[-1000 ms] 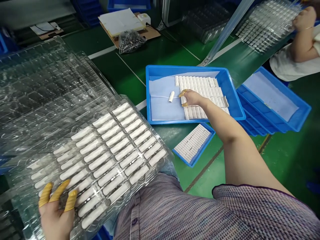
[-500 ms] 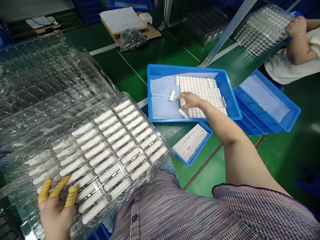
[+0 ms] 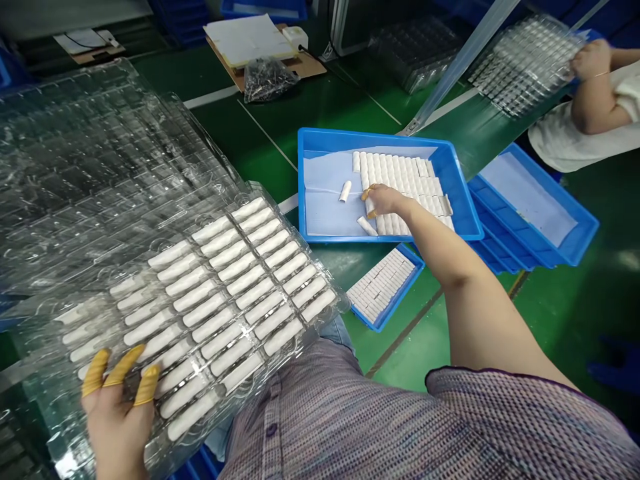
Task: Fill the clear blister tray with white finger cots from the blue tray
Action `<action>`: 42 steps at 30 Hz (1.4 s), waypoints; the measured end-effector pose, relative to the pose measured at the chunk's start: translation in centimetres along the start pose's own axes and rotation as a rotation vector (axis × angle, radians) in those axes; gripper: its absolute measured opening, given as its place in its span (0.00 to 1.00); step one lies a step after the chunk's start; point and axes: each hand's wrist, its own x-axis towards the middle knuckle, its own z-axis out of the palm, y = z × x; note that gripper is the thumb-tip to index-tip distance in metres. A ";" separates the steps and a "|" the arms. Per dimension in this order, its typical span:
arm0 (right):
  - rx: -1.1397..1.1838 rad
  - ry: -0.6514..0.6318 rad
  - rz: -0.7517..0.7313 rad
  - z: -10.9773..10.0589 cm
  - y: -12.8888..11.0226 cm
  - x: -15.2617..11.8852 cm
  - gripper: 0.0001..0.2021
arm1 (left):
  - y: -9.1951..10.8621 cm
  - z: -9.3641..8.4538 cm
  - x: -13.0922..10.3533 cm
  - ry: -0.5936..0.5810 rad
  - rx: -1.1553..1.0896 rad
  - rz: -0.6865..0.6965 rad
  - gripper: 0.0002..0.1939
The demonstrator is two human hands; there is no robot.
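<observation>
A clear plastic blister tray (image 3: 341, 301) holding rows of white cylindrical pieces (image 3: 256, 293) lies tilted at the left. Over its near left corner, my left hand (image 3: 119, 410) wears yellow finger cots, its fingers spread on the tray and the pieces there. In the blue bin (image 3: 391, 138) at centre, my right hand (image 3: 386, 200), also in yellow finger cots, has its fingers closed round a white cylindrical piece (image 3: 371, 205) at the left edge of the packed rows. Two loose pieces lie nearby on the bin's pale liner (image 3: 320, 210).
Stacked clear trays (image 3: 100, 153) fill the left. A small blue bin (image 3: 379, 328) of white pieces sits below the main one. Stacked blue bins (image 3: 583, 233) and a metal post (image 3: 460, 63) stand right. Another person's hand (image 3: 593, 59) holds a filled tray (image 3: 525, 63).
The fingers of my right hand have closed round a white piece at the row's edge. My left hand stays on the tray; the view has shifted slightly.
</observation>
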 end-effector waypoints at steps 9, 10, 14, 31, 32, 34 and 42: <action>0.074 0.085 -0.319 1.4 0.0 -4.1 0.33 | -0.6 0.3 -0.2 0.008 -0.054 0.017 0.30; 0.069 0.070 -0.334 1.8 -0.1 -4.4 0.32 | -0.9 0.4 -0.2 0.018 -0.055 0.020 0.29; 0.113 0.162 -0.330 2.9 0.1 -3.8 0.30 | -1.2 0.5 -0.4 0.024 -0.058 0.034 0.29; -0.049 0.090 -0.534 3.0 0.2 -4.9 0.37 | -1.1 -0.4 0.0 -0.039 -0.011 0.023 0.30; -0.048 0.083 -0.541 2.9 0.0 -4.6 0.38 | -0.8 -0.4 -0.1 -0.028 -0.004 0.024 0.29; -0.051 0.068 -0.548 2.8 -0.3 -4.0 0.38 | -0.3 -0.4 -0.2 -0.004 0.004 0.024 0.28; 0.238 0.135 -0.396 3.4 -0.4 -3.5 0.33 | -0.4 0.2 0.0 0.007 -0.040 0.039 0.29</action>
